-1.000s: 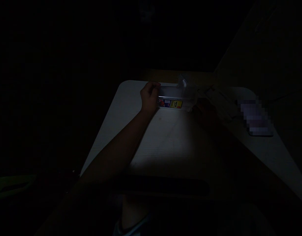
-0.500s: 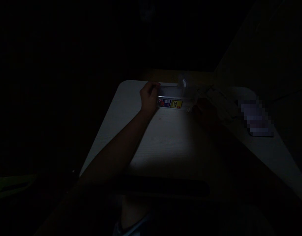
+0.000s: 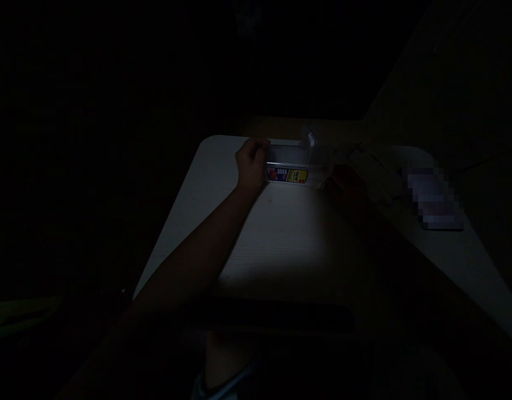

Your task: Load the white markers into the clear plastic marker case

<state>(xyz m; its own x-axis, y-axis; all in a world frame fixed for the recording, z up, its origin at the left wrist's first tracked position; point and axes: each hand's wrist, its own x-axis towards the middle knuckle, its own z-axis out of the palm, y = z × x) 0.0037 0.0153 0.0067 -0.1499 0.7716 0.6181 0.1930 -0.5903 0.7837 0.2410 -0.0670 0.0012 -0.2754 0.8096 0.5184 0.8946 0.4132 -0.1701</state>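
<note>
A long clear plastic box with a blue and yellow label on its front lies at the far side of the white table. My left hand is closed around the box's left end, thumb in front and fingers behind. At the right end, in deep shadow, my right hand is curled against the box; its fingertips show only dimly. A clear upright flap or piece of plastic rises at the box's back right. Small pale bits lie by its lower right corner.
The white table is lit in the middle, and the room around it is very dark. A phone-like, pixelated object lies at the right. Crumpled clear wrapping is behind my right hand. A dark bar runs along the near edge.
The view has shifted very slightly and grown a little dimmer. Both hands and the plastic box keep nearly the same places.
</note>
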